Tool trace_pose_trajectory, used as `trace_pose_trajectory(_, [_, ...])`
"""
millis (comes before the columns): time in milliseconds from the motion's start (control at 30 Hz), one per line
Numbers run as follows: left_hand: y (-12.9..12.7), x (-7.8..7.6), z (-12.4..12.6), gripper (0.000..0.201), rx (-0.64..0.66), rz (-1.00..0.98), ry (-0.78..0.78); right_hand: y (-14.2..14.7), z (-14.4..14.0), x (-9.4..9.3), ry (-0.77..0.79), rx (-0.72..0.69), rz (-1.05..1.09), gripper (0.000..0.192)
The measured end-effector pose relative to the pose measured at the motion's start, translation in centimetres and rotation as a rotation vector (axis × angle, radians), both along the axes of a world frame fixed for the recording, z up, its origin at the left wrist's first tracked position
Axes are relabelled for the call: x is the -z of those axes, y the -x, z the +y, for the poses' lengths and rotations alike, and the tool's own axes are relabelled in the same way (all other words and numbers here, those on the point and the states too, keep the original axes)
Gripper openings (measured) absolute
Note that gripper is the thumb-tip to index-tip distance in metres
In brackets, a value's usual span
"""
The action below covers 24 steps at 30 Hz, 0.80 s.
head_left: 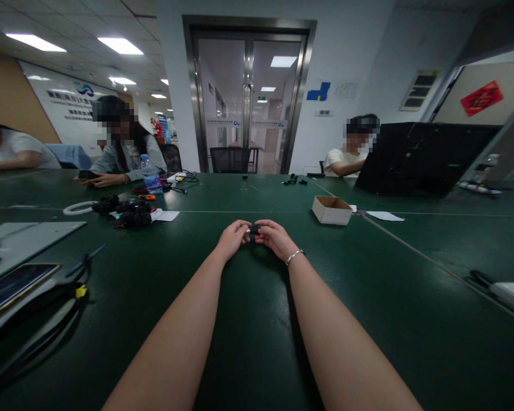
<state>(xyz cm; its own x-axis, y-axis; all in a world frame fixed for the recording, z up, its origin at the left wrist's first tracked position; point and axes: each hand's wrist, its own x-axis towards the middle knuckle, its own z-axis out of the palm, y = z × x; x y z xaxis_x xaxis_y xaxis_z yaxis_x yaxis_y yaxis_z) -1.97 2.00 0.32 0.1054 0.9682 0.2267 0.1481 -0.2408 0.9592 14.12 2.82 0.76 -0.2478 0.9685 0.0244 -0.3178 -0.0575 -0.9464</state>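
Over the middle of the green table [248, 319], both my hands meet at a small black piece [255, 229] with a pale, metallic-looking end. My right hand [275, 238], a silver bracelet [294, 257] at its wrist, pinches the black part. The fingers of my left hand [233, 238] are closed at the pale end on the other side. What kind of thing it is, I cannot make out at this size, and fingertips cover part of it. An open cardboard box [332, 211] stands beyond my right hand.
Black parts [132, 212], a white ring [77, 208] and a water bottle [151, 176] are at the left. Nearer lie a phone [19, 285] and black cables [55, 319]. Small black pieces [293, 180] lie far back. A large monitor [424, 157] stands right. Several people sit around.
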Motion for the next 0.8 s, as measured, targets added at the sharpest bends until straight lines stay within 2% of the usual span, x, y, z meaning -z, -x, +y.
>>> trace_pose_trajectory(233, [0.1, 0.0, 0.1, 0.026, -0.009, -0.008, 0.035, 0.0, 0.0, 0.0, 0.008, 0.001, 0.005, 0.019])
trace_pose_trajectory(500, [-0.3, -0.8, -0.6, 0.02, -0.032, -0.051, 0.031, 0.2, -0.2, -0.2, -0.011, -0.01, -0.02, 0.018])
trace_pose_trajectory(667, [0.2, -0.1, 0.0, 0.019, -0.093, -0.053, -0.043, 0.7, 0.2, 0.3, -0.117, -0.066, -0.187, 0.023])
trace_pose_trajectory(800, [0.6, 0.8, 0.4, 0.029, -0.152, 0.097, -0.101, 1.3, 0.5, 0.3, -0.262, -0.04, -0.446, 0.024])
